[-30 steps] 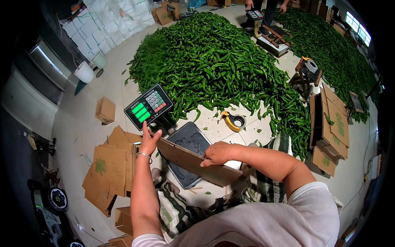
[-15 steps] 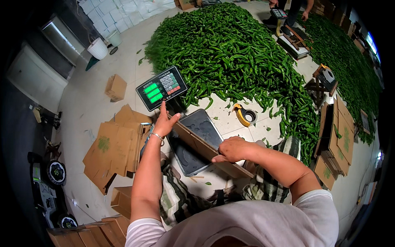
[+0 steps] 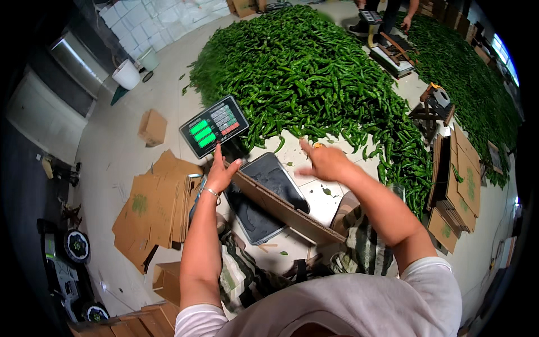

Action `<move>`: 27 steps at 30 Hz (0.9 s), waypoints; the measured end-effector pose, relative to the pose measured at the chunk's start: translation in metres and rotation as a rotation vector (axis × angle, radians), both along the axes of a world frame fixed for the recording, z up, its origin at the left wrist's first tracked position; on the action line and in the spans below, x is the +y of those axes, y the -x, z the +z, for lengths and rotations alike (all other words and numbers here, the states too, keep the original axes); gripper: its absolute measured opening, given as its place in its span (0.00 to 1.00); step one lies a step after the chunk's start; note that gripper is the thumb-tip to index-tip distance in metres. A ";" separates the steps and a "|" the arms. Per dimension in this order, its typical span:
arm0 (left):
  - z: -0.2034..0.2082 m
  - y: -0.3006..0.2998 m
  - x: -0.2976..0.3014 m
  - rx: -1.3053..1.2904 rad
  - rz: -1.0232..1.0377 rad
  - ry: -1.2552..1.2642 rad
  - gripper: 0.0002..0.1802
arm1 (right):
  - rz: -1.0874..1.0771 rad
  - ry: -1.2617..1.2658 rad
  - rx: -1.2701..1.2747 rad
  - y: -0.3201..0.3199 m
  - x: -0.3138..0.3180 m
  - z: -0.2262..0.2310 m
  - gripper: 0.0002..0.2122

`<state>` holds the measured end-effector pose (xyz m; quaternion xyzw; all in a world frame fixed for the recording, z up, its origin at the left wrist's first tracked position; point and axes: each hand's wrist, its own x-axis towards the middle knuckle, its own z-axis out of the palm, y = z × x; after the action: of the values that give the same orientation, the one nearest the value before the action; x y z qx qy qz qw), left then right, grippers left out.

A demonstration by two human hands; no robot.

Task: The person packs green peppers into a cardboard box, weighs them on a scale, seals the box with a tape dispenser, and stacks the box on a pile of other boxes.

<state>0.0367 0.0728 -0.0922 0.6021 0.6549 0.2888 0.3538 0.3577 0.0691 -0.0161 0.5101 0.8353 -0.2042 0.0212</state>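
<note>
A folded flat cardboard box (image 3: 286, 206) stands on edge, slanting across the black platform (image 3: 268, 174) of a floor scale. At its far left end my left hand (image 3: 220, 173) holds it, thumb apart and fingers stretched along the end. Just beyond that hand is the scale's display (image 3: 214, 127), with green lit panels and a keypad. My right hand (image 3: 330, 163) is off the cardboard, thumb and forefinger spread, over the spot of the yellow tape dispenser. That hand hides nearly all of the dispenser; only a yellow bit shows beside the fingers.
A large heap of green chili peppers (image 3: 303, 73) spreads ahead. Flattened cartons lie in stacks at left (image 3: 151, 208) and right (image 3: 456, 188). A small stool (image 3: 431, 109) holds another tape dispenser. Another person's hand (image 3: 406, 22) shows by a second scale (image 3: 393, 60) at the far right.
My right hand has let go of the cardboard and moved forward over the tape dispenser, its fingers opening. My left hand keeps its hold on the cardboard. The view has shifted slightly.
</note>
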 end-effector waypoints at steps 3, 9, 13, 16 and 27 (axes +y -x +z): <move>-0.007 0.000 0.007 -0.016 -0.003 -0.025 0.54 | -0.230 -0.385 0.207 -0.017 0.094 0.009 0.43; 0.003 -0.003 0.000 0.117 -0.047 -0.090 0.52 | -0.530 -0.197 -0.037 -0.009 0.222 0.124 0.32; 0.011 0.002 -0.005 0.163 -0.055 -0.079 0.51 | -0.587 -0.183 0.018 0.016 0.286 0.115 0.30; 0.019 0.007 -0.010 0.164 -0.079 -0.018 0.51 | -0.566 -0.162 -0.016 0.044 0.317 0.100 0.35; 0.034 -0.010 0.007 0.326 -0.098 0.070 0.49 | -0.601 -0.163 0.003 0.068 0.368 0.056 0.37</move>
<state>0.0465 0.0801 -0.0585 0.6593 0.6833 0.1467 0.2774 0.2896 0.4374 0.0404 0.7341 0.6606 -0.1342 -0.0824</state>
